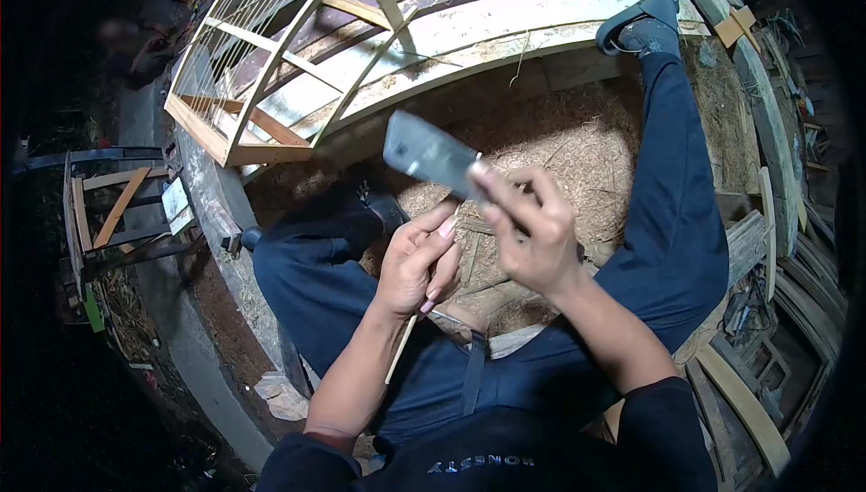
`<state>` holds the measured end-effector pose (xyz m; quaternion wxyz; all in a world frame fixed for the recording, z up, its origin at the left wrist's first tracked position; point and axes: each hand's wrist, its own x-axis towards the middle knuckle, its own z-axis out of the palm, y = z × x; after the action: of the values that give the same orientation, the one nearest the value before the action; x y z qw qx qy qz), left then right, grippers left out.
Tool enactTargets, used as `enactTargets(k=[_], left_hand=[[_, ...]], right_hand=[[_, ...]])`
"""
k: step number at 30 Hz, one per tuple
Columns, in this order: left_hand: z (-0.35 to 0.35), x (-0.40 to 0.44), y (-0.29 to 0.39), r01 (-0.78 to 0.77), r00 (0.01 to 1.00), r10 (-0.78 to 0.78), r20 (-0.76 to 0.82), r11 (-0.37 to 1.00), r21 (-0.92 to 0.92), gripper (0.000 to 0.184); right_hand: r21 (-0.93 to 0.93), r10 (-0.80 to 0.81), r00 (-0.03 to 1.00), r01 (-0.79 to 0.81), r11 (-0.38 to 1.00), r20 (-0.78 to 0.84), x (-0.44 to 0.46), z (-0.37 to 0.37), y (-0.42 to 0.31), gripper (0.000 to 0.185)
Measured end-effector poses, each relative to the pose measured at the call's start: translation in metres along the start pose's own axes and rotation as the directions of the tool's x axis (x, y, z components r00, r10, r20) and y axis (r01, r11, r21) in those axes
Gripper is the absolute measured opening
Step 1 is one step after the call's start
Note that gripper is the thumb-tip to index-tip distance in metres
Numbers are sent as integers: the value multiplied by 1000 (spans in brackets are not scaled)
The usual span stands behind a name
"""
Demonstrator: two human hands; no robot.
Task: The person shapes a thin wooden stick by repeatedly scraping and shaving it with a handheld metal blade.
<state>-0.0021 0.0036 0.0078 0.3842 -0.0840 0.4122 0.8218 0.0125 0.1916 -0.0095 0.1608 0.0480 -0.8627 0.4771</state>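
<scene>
Held up between my knees is a cleaver [428,154], its broad grey blade tilted to the upper left with a small hole near the far corner. My right hand [539,238] is closed round its near end, which hides any handle. My left hand [417,266] pinches a thin pale wooden stick [402,348] that runs down past the wrist toward my lap. The stick's upper end lies close to the blade; whether they touch I cannot tell. Both hands are above a floor strewn with wood shavings [568,167].
A curved wooden frame with thin bars [271,59] stands on the bench [469,36] at the upper left. My sandalled foot [651,27] rests against that bench. Curved wooden strips [744,411] lie at the lower right. Another wooden frame [117,208] is at the left.
</scene>
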Motion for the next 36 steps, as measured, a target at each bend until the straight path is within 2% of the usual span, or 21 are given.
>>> enactTargets(k=[3,5,7,8,9,11,13,14,17,19,20,23,25,27,28,31,32,36], left_hand=[[0,-1,-1,-28,997,30,-69,999,29,32],[3,2,4,-6,1000,7,-17,999,35,30],[3,0,-1,-20,999,22,-30,999,40,28],[1,0,0,0,1000,2,-28,999,53,32],[-1,-1,1,18,999,-17,-29,998,66,37],[-5,-1,-1,-12,999,15,-30,995,102,37],[5,2,4,-6,997,8,-83,1000,25,29],[6,3,4,-14,996,19,-84,998,53,21],[-7,1,-5,-39,994,50,-96,993,113,21],[-1,4,-1,-35,995,36,-98,999,12,17],[4,4,4,-17,994,21,-106,999,37,17],[1,2,-1,-22,992,24,-126,1000,20,18],[3,0,1,-31,984,32,-176,999,9,22],[1,2,3,-22,992,21,-121,1000,-7,21],[8,2,6,-30,989,29,-143,1000,-5,21],[0,0,1,-26,994,23,-110,999,-24,24],[-10,-1,-4,-40,995,39,-90,999,-9,26],[3,4,4,-23,993,17,-119,999,-46,18]], right_hand=[[52,-49,994,45,998,94,-6,-3,-16,41],[34,-25,998,23,999,60,-2,1,-4,42],[-18,-8,1000,8,1000,-20,3,0,1,42],[-50,-25,997,29,998,78,1,-6,-6,42],[-51,-29,996,33,998,79,-2,-5,-8,42],[49,-46,997,43,998,61,-6,0,-10,43],[-9,2,999,-1,1000,40,0,-3,-5,43],[-26,1,999,-1,1000,33,0,-3,-2,42],[-56,-45,994,50,997,98,-2,-7,-10,41],[-8,-34,998,34,999,61,-5,-2,-9,42],[14,-7,1000,7,1000,12,-3,2,0,42],[-61,-47,995,52,997,85,-1,-3,-4,43],[-1,-106,990,107,994,90,-5,0,-6,43],[-40,-28,997,31,999,75,-6,1,-3,43],[-22,7,1000,-7,1000,-8,-2,3,5,43],[-46,-64,995,67,997,75,-3,-2,-3,43],[12,-69,992,68,998,106,-7,-3,-11,44],[7,16,999,-16,1000,39,-3,2,3,45]])
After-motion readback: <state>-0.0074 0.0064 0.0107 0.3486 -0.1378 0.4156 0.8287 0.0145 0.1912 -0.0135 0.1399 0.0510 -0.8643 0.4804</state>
